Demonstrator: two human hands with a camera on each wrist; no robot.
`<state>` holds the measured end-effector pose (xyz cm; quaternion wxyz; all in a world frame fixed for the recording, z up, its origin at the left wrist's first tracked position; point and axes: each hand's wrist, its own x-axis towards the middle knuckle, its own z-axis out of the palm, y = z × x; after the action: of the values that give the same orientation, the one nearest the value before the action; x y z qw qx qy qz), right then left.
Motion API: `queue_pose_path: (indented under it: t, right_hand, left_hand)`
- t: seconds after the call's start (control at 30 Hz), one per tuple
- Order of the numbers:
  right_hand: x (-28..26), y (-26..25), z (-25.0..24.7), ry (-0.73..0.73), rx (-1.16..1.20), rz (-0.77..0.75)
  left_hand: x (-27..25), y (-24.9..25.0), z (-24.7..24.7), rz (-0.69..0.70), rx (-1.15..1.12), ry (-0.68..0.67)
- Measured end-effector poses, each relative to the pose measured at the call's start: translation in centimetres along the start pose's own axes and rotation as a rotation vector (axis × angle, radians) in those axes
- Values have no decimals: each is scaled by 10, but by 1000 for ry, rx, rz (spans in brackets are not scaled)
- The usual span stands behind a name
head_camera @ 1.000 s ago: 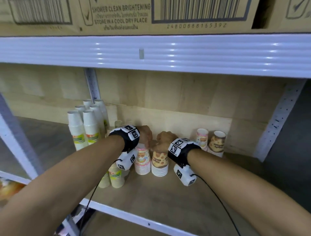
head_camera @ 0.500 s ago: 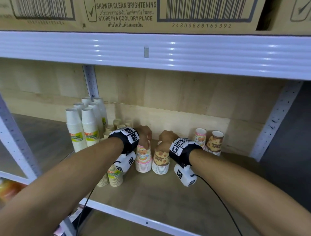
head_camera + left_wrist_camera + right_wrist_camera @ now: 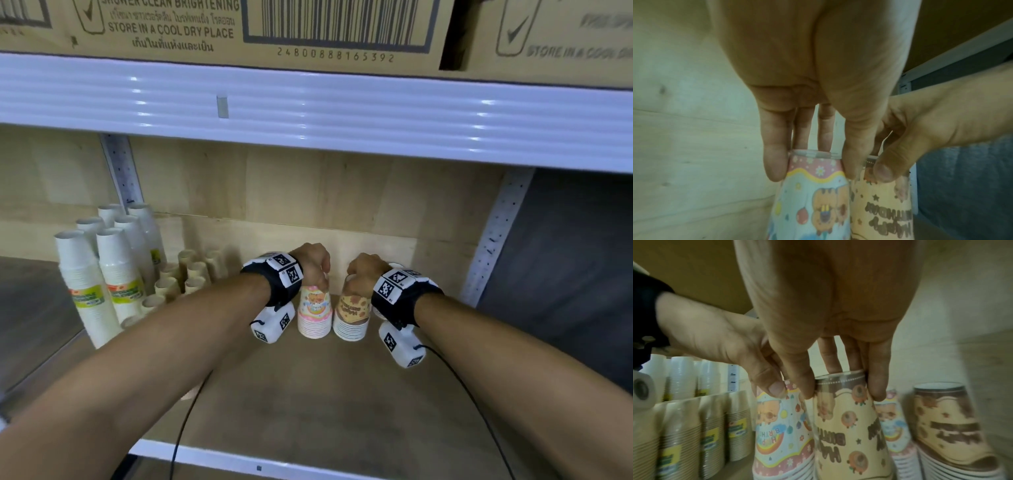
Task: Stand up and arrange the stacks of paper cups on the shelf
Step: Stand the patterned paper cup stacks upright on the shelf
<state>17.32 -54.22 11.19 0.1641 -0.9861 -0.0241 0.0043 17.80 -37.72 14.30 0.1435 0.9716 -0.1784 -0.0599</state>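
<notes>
A wooden shelf (image 3: pixel 308 394) with a pale plywood back sits under a white metal beam (image 3: pixel 342 113) that carries cardboard cartons (image 3: pixel 205 31). At the far left of the shelf stand tall white cup stacks (image 3: pixel 116 274) with green and yellow labels, upside down, and just right of them a cluster of shorter tan cup stacks (image 3: pixel 191 274). Near the middle, the left hand (image 3: pixel 310 262) reaches down from above, its fingers (image 3: pixel 774 155) and thumb pinching the top of the pink cup stack (image 3: pixel 314 313), which stands upside down on the shelf. Touching it on the right is the yellow cup stack (image 3: pixel 352 317), also upside down, with the right hand (image 3: pixel 364 274) gripping its top between thumb and fingers (image 3: pixel 877 382). In the right wrist view, two more printed cup stacks (image 3: pixel 945 426) stand behind and to the right, close to the back wall.
</notes>
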Motion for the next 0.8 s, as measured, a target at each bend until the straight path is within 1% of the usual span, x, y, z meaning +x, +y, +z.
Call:
queue_pose_path:
  t: [0.17,0.33,0.43,0.5,0.6,0.7,0.73,0.8]
  right_hand:
    - [-11,32,-11,23,-32,48]
    - [-14,59,-11,26,36,52]
    - [-10,76,-7,13,49,105]
    - [-10,83,-7,19,24,122]
    - [-7,90,-4,26,42,84]
    - [-6,94,-3,21,67,132]
    - [-6,92,-2,24,72,121]
    - [-5,89,3,81,85,88]
  left_hand:
    - [21,29,16,70,-5,13]
    - [36,49,33,110,-20,38]
    - [43,58,40,122,-27,26]
    - [47,62,44,122,-37,17]
    - [53,64,48,119,-43,15]
    - [57,65,51,117,-47,-1]
    - [58,65,52,121,-44,-4]
    - [59,65,53,130,-39,-10]
